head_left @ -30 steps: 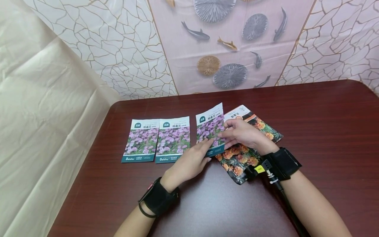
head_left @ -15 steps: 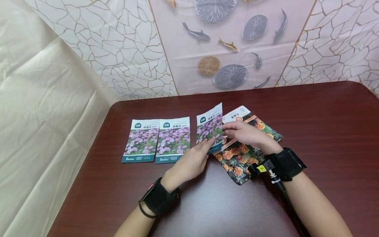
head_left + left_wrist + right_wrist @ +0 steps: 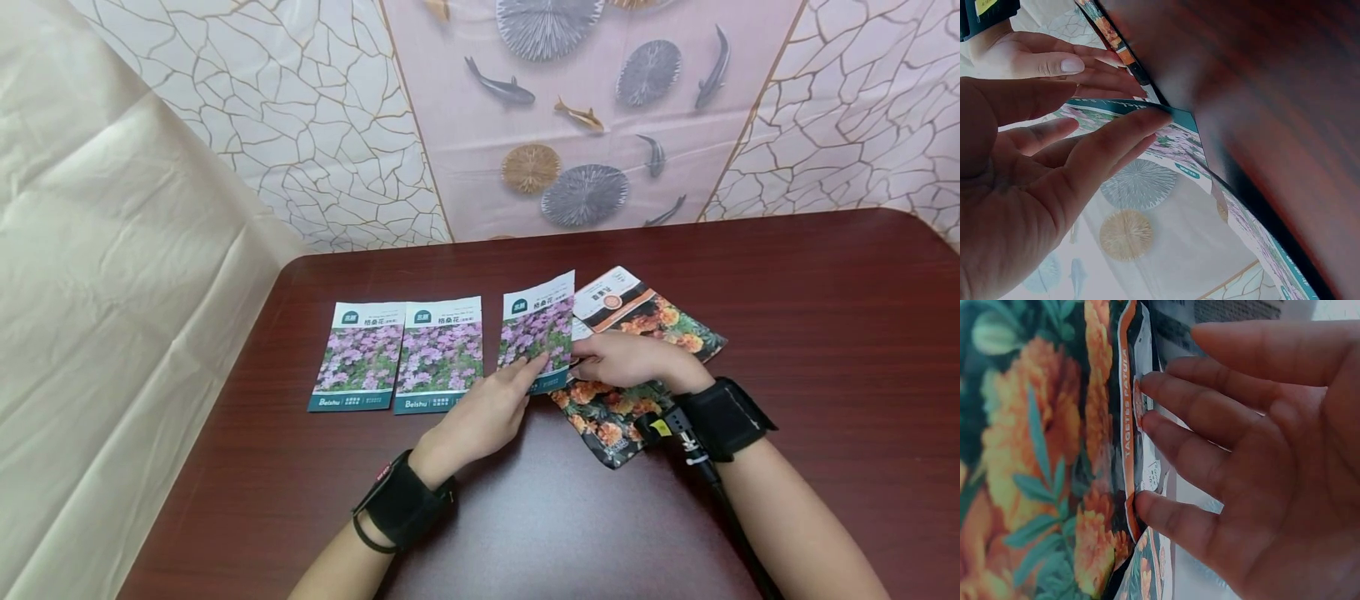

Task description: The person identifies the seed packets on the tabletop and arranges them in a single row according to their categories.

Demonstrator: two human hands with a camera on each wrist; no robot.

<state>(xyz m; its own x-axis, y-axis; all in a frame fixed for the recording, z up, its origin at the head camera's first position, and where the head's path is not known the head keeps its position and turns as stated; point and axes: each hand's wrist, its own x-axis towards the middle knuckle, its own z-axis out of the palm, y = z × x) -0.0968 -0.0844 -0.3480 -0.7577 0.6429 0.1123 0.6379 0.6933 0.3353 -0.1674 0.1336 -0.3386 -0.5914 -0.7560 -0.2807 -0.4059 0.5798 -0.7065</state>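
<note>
The rectangular teal-and-white packet printed with purple flowers (image 3: 536, 325) sits right of two matching rectangular packets (image 3: 438, 354), its right edge raised. The left hand (image 3: 483, 408) presses it with extended fingers. The right hand (image 3: 630, 358), fingers loosely spread and gripping nothing, touches the glossy black packets printed with orange flowers (image 3: 663, 315). Judged risk: sideways right-hand motion may drag overlapping packets; light left pressure may let the purple one skew.

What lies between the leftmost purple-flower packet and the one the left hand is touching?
In the head view, the middle packet, then a strip of bare table, separate the leftmost packet from the third packet touched by the left hand.
</note>
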